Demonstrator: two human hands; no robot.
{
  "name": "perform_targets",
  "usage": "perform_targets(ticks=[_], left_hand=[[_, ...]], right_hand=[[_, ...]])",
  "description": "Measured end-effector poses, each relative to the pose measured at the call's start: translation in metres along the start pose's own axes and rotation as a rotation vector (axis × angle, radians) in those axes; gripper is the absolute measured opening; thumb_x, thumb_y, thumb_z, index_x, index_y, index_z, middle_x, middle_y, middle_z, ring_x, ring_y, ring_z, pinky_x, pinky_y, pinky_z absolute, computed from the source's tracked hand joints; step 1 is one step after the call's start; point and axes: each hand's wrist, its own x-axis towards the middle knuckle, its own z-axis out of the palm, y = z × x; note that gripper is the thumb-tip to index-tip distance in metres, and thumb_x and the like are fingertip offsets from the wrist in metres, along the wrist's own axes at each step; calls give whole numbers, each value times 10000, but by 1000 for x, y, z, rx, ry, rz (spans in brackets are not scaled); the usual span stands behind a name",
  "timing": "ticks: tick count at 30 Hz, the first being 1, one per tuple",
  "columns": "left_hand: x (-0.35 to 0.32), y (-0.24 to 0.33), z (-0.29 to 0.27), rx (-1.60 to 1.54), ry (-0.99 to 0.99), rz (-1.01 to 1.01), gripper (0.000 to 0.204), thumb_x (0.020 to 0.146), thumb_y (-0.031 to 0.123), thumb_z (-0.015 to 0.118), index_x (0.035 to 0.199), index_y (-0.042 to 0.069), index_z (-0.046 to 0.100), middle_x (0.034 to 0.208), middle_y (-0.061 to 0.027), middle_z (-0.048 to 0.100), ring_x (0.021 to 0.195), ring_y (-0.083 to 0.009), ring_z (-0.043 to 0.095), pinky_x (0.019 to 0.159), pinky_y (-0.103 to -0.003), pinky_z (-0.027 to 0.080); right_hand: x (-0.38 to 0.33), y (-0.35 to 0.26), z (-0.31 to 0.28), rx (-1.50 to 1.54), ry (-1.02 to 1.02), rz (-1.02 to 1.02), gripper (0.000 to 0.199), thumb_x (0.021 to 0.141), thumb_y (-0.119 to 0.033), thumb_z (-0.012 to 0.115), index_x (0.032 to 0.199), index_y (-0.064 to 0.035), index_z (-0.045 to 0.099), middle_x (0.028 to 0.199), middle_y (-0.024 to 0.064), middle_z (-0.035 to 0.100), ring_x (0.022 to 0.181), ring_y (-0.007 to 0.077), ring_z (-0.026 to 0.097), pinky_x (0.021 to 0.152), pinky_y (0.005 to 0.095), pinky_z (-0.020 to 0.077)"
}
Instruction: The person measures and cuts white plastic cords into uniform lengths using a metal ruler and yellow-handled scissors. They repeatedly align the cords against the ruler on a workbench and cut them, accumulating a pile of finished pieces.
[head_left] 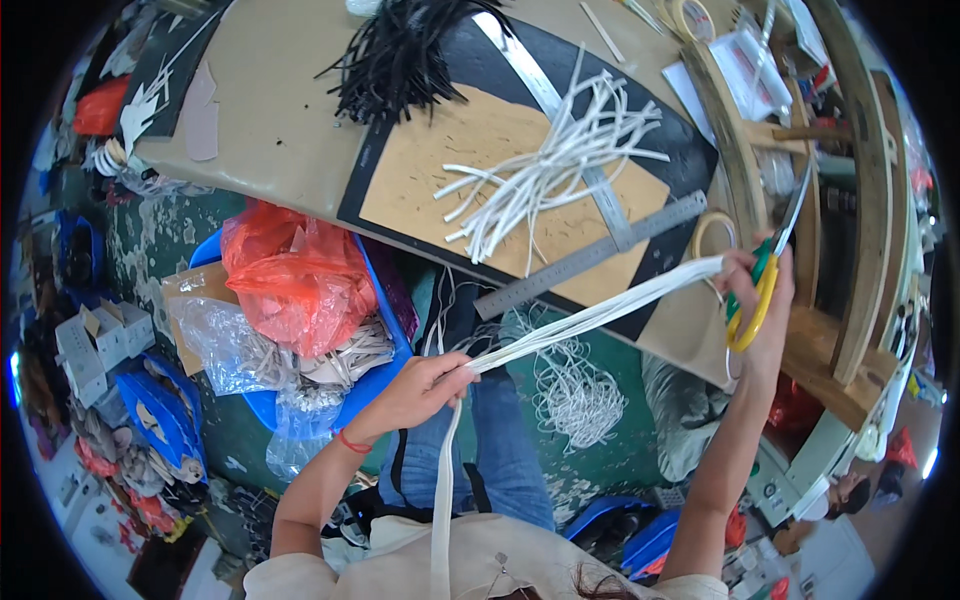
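Across the upper part of the view lies the desk (pixel 270 130), largest of the items, its near edge slanting before my knees. On it rests a black cutting mat (pixel 688 150), and to the left of my legs stands a blue tub (pixel 392 378) holding a translucent red plastic bag (pixel 290 285). A tan board (pixel 410 185) lies on the mat. Between me and the desk spans the bundle of white cords (pixel 600 312), drawn nearly straight and rising to the right. A heap of shorter white cords (pixel 550 165) covers part of the board, with a steel ruler (pixel 590 255) just beside it; a loose white tangle (pixel 580 400) lies on the green floor. My left grip (pixel 430 388) is closed round the bundle's near end. My right grip (pixel 780 300) pinches the far end and also bears the scissors (pixel 768 275), smallest of the set, their blades directed away from the cords.

Judged from this arrangement, the step in hand is gathering and evening the cords; no cut appears under way. The next move would seem to call for keeping the strands taut and level in my left grip while the right turns the scissors squarely onto the bundle.
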Motion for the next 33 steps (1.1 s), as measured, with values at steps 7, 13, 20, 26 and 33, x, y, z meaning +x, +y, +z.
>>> perform_targets(ticks=[7, 13, 20, 26, 33], left_hand=[[32, 25, 54, -192, -116, -27, 263, 947, 226, 441, 995, 7, 580, 634, 45, 451, 553, -19, 377, 476, -168, 300], [79, 1, 90, -169, -112, -100, 282, 944, 250, 455, 1003, 4, 579, 639, 47, 458, 515, -13, 353, 466, -165, 278], [80, 5, 102, -50, -37, -61, 258, 912, 249, 509, 973, 21, 614, 643, 20, 539, 515, -19, 404, 461, -182, 313], [76, 12, 110, 24, 37, 5, 232, 857, 226, 591, 960, 27, 649, 648, -5, 612, 523, -16, 444, 461, -207, 343], [72, 22, 111, 143, -4, 96, 237, 864, 238, 581, 925, 21, 656, 640, -15, 607, 524, -26, 454, 463, -210, 351]], right_hand=[[15, 3, -51, -396, 205, -194, 388, 805, -92, 602, 1153, -24, 446, 851, 78, 599, 718, 123, 562, 675, 258, 460], [-15, 10, -51, -663, 459, -219, 456, 805, -157, 652, 1206, -80, 451, 950, 122, 617, 871, 223, 601, 748, 311, 463], [-148, 57, -14, -266, -141, 102, 564, 729, -124, 736, 1217, -72, 459, 789, 22, 569, 673, 88, 535, 634, 249, 459], [-170, 91, 42, 434, -62, 512, 510, 791, -107, 678, 1211, -32, 397, 867, 79, 619, 689, 73, 547, 577, 207, 441], [-148, 92, 60, 673, -8, 427, 471, 805, -33, 632, 1200, -48, 376, 851, 58, 596, 693, 87, 550, 564, 211, 439]])
